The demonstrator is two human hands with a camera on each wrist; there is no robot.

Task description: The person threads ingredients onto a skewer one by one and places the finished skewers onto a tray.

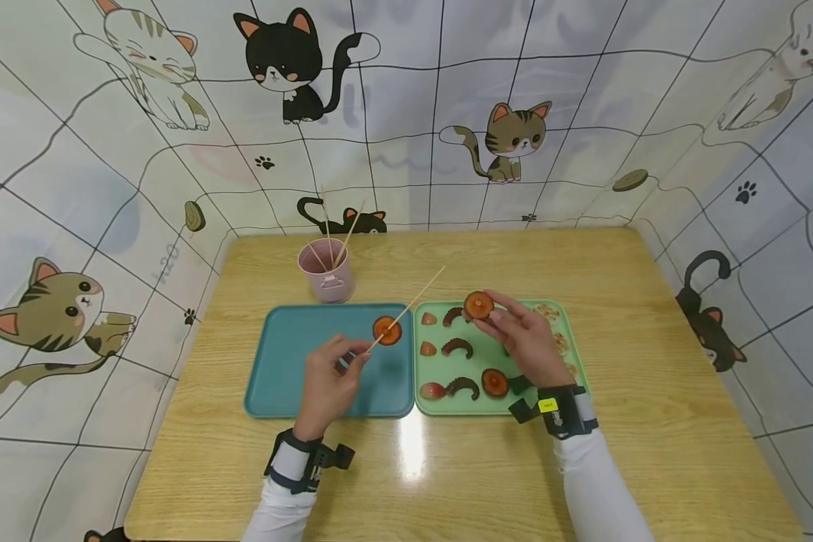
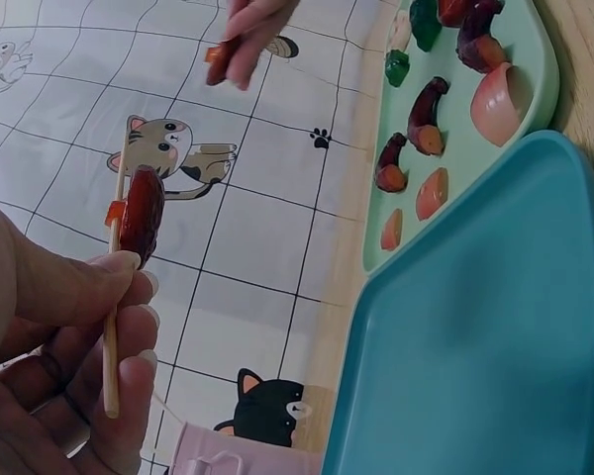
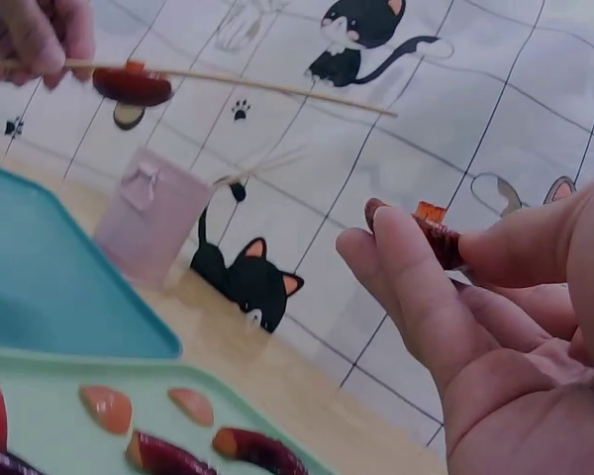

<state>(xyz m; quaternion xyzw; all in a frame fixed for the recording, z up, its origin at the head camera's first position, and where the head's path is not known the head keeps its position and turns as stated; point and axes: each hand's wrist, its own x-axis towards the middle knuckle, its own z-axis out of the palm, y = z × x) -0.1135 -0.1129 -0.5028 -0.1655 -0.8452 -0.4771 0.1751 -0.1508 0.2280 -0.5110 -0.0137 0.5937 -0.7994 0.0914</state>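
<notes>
My left hand (image 1: pixel 330 384) pinches a thin wooden skewer (image 1: pixel 423 290) near its lower end, over the blue tray. Threaded on the skewer, just beyond the fingertips, is a brown mushroom piece (image 2: pixel 142 216) with an orange stem. The skewer's bare tip slants up to the right in the head view. Over the green tray (image 1: pixel 440 367), my right hand (image 1: pixel 525 342) pinches a second mushroom (image 1: pixel 478 305) between thumb and fingers. Its orange stem (image 3: pixel 431 212) shows in the right wrist view. This mushroom is apart from the skewer.
The blue tray (image 1: pixel 278 376) adjoins the green one. On the green tray lie another mushroom (image 1: pixel 494 382), several dark red tentacle pieces (image 1: pixel 458 346), pinkish wedges (image 1: pixel 428 348) and pale round pieces (image 1: pixel 561 344). A pink bucket (image 1: pixel 332 286) with several skewers stands behind the blue tray.
</notes>
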